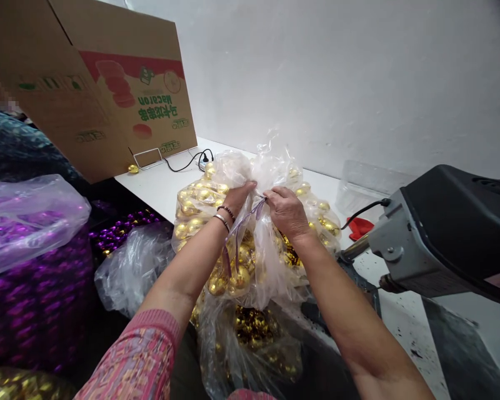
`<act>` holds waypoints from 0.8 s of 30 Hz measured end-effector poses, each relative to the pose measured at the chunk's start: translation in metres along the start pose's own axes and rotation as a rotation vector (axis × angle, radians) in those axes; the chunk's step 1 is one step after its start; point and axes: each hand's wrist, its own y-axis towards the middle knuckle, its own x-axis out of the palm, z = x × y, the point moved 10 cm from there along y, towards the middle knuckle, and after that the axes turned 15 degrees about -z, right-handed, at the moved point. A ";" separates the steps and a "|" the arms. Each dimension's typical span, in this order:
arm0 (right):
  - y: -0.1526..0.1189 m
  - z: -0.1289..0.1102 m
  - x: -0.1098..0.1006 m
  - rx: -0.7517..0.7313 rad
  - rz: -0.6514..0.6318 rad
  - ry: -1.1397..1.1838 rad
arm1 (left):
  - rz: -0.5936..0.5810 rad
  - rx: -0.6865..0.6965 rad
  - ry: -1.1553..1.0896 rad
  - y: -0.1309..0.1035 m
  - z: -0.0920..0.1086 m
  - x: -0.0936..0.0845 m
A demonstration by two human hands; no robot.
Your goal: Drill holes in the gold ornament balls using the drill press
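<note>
A clear plastic bag (198, 194) full of shiny gold balls sits in front of me on the white table. Its neck is bunched up between my two hands. My left hand (240, 195), with a beaded bracelet and a metal bangle at the wrist, is closed round the gathered plastic; most of its fingers are hidden behind it. At the right of the neck, my right hand (286, 210) pinches a thin purple ribbon (245, 218), whose ends hang down over the bag. Below the hands, another clear bag (250, 344) with gold pieces lies at the table edge.
A large cardboard box (145, 89) stands at the back left, near a wire stand (149, 158) and a loose gold ball (133, 168). A black and grey machine (441, 233) juts in at right, beside a red item (359, 228). Bags of purple balls (33, 289) fill the left.
</note>
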 end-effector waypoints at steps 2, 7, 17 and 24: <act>-0.001 0.010 0.007 0.032 0.017 0.036 | -0.007 -0.016 0.000 0.002 -0.003 0.000; 0.006 0.031 0.001 0.156 0.096 0.167 | -0.017 -0.015 -0.008 0.004 -0.006 0.003; -0.019 0.029 -0.004 0.150 0.077 0.062 | 0.005 -0.009 -0.025 0.005 -0.008 -0.001; -0.002 0.012 0.018 0.114 -0.035 -0.218 | 0.006 -0.041 -0.036 0.002 -0.006 0.002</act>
